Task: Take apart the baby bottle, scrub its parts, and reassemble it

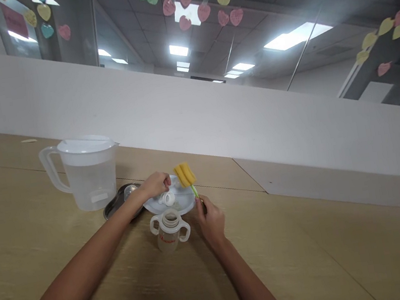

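My right hand [211, 219] grips the green handle of a sponge bottle brush [184, 174], its yellow head pointing up. My left hand [156, 183] is over the far left part of a white bowl [151, 210], fingers curled together; whatever they may hold is hidden. A white ring-shaped bottle cap [168, 198] lies in the bowl beneath that hand. Just in front of the bowl stands an uncapped baby bottle [169, 240], upright, with two side handles and red print. Neither hand touches the bottle.
A large translucent pitcher [94, 181] with a lid stands at the left, holding clear liquid. Beside it a dark metal tray [110, 211] carries a clear dome-shaped cover [130, 191], partly behind my left forearm. A white wall [164, 110] borders the wooden table [313, 253] at the back.
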`<state>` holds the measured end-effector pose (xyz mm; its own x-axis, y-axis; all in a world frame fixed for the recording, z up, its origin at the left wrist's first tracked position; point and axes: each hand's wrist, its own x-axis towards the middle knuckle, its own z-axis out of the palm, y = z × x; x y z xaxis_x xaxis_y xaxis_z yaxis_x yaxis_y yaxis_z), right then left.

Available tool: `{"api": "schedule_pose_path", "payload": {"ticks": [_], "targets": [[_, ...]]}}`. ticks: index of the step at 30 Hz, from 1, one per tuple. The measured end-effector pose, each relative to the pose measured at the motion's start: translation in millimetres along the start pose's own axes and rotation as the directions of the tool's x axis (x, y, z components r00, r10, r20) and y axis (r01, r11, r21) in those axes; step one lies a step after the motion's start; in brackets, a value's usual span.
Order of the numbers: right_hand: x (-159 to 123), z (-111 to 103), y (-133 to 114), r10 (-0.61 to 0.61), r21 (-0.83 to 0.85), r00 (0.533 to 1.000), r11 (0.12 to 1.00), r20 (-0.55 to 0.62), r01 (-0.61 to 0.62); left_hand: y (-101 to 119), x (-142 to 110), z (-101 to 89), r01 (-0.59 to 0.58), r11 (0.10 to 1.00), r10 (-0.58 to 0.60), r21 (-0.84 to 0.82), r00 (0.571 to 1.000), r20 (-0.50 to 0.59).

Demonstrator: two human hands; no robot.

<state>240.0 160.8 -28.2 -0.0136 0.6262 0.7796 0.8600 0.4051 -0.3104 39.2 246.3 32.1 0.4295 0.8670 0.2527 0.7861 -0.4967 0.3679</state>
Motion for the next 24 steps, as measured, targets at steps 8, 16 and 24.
{"api": "schedule_pose_path", "payload": {"ticks": [8, 16, 24], "targets": [[-0.9, 0.8, 0.8, 0.057, -0.008, 0.998, 0.998, 0.042, -0.057, -1.7, -4.2, -16.4, -0.003, 0.999, 0.0, -0.032, 0.995, -0.105], [2.1, -2.6, -0.8, 0.177, -0.069, 0.978, 0.983, 0.112, -0.17, 13.5, -15.5, -50.3, -0.027, 0.983, -0.02, -0.182, 0.968, -0.25], [4.3, -1.1, 1.9, 0.255, -0.111, 0.959, 0.964, 0.119, -0.243, -15.2, -70.8, -60.2, 0.17, 0.98, -0.197, -0.1, 0.876, -0.441]]}}
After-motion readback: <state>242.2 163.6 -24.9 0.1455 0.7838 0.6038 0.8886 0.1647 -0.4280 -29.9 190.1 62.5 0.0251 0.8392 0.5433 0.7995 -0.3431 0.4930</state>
